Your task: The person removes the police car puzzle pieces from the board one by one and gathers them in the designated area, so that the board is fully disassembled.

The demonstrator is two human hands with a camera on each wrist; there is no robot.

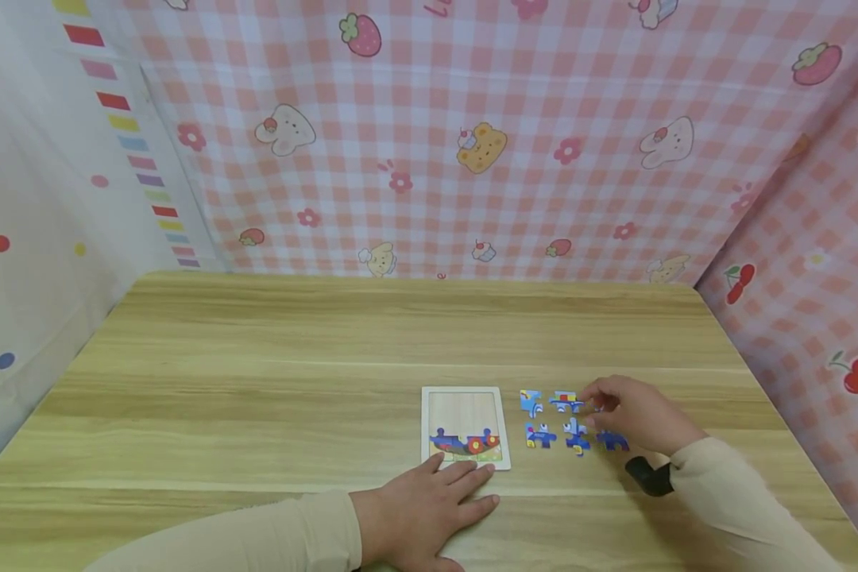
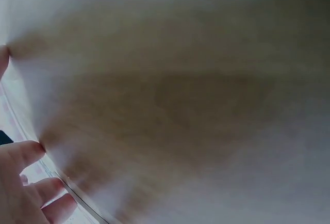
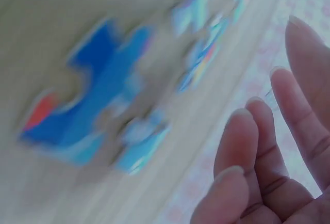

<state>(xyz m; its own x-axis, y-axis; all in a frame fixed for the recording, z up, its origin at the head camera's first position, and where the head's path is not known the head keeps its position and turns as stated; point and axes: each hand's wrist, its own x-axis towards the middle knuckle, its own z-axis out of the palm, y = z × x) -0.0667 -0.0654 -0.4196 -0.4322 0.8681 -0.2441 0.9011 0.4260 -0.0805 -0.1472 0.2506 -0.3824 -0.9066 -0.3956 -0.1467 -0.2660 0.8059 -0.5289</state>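
A square puzzle board (image 1: 463, 409) with a pale frame lies on the table. Joined pieces showing dark blue and red wheel-like shapes (image 1: 475, 445) fill its lower part; bare wood shows above. My left hand (image 1: 429, 512) lies flat and spread, its fingertips on the board's near edge. To the right, my right hand (image 1: 632, 413) hovers over loose jigsaw pieces, with thumb and fingers apart and nothing visible between them. Among these are a light blue piece (image 1: 531, 402), a multicoloured piece (image 1: 564, 401) and a dark blue piece (image 1: 613, 440) partly under the hand. Close by in the right wrist view sits a blurred blue piece (image 3: 98, 95).
The wood-grain table (image 1: 257, 381) stretches left of and beyond the board. A pink checked curtain (image 1: 429, 206) hangs along its back edge, a white dotted one (image 1: 36, 262) at the left, and a cherry-patterned one (image 1: 815, 270) at the right.
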